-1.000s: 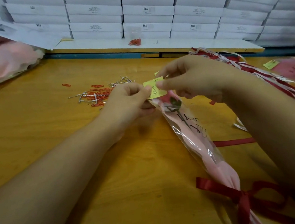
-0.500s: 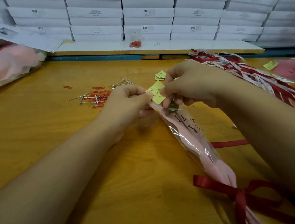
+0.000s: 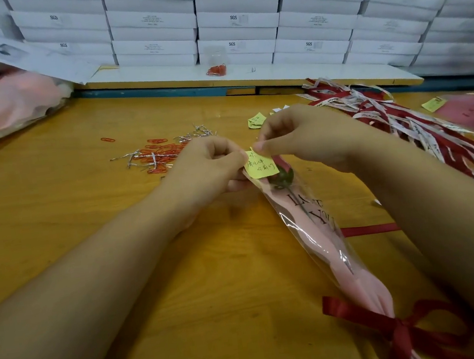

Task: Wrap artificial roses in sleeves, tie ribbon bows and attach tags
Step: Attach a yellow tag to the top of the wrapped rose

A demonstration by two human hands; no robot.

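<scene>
Two hands meet on one yellow tag [image 3: 259, 167]: the left hand [image 3: 208, 168] pinches its left edge and the right hand [image 3: 307, 136] its upper corner, fingertips closed on the paper. Since a second ago the tag has tipped lower and flatter, so its handwriting now faces up, just over the one rose [image 3: 285, 175] at the mouth of the single sleeve [image 3: 312, 229]. From the grip toward the person, the sleeve runs to one ribbon bow [image 3: 400, 330]. Left of the grip lies one heap of paper clips [image 3: 162, 156]; just beyond it are a few spare tags [image 3: 255, 119]; to its right is one pile of ribbon strips [image 3: 407, 127].
</scene>
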